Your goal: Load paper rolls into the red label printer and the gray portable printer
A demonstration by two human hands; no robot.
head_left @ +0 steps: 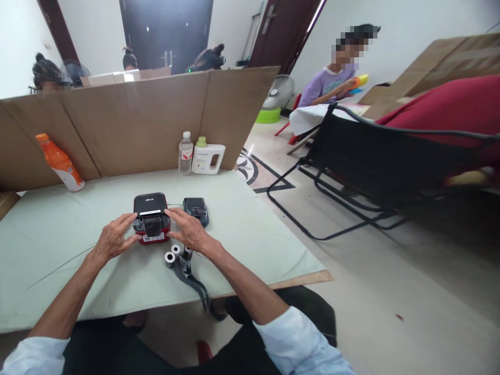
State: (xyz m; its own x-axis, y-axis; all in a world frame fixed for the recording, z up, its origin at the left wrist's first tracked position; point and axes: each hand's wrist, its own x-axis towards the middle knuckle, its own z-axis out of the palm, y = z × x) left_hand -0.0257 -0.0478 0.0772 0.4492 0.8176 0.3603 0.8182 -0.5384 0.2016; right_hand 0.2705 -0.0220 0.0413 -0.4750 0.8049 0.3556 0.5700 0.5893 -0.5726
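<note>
A small black and red label printer [150, 211] sits on the pale green table [58, 229], with a dark strip [152, 226] coming out of its front. My left hand [113, 238] touches its left side, fingers curled against it. My right hand [187, 227] rests against its right side, fingers spread. A second small dark printer [196, 209] lies just to the right. Three small paper rolls [176, 253] and a dark strap [193, 280] lie near my right wrist.
A cardboard screen [136, 120] stands along the table's far edge. An orange bottle [60, 163], a clear water bottle [185, 153] and a white jug [208, 158] stand by it. A black folding chair [363, 161] is at right. Other people sit beyond.
</note>
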